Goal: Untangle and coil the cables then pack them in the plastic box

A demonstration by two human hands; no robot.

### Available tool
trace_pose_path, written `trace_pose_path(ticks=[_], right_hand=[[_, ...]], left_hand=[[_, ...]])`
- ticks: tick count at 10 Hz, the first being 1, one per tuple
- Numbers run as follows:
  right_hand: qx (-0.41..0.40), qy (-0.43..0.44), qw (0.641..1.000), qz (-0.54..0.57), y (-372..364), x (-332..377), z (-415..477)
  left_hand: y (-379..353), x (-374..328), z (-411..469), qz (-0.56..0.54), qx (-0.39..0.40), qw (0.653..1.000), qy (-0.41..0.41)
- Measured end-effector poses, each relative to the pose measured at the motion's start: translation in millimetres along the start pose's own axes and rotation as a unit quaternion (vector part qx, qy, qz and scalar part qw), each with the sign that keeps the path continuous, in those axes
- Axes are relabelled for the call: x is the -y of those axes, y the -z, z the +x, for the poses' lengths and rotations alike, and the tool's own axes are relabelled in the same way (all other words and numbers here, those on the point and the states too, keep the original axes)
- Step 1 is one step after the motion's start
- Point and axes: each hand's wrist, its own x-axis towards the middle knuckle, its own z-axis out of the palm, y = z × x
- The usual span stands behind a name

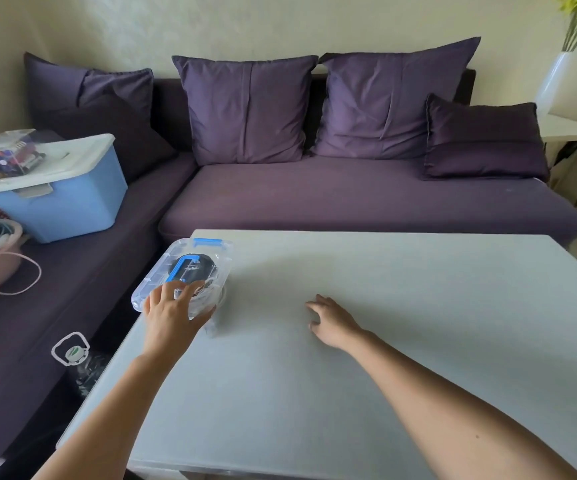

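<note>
Closed clear plastic box [162,275] (coiled cables [195,263] inside) at table corner

Glossy clear plastic box [183,275], matt smooth table [384,341], purple cloth sofa [349,195].
</note>
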Motion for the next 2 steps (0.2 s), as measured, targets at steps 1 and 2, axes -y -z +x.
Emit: trace_pose_path(ticks=[1, 2], right_hand=[[0.034, -0.004, 0.999, 0.003, 9.1, 2.6, -5.5], [0.060, -0.019, 0.997, 0.047, 31.3, 3.1, -11.4]], left_hand=[[4.5, -2.2, 2.1, 0.037, 0.051, 0.998, 0.001], [17.8, -13.3, 11.2, -0.010, 0.146, 0.987, 0.061]])
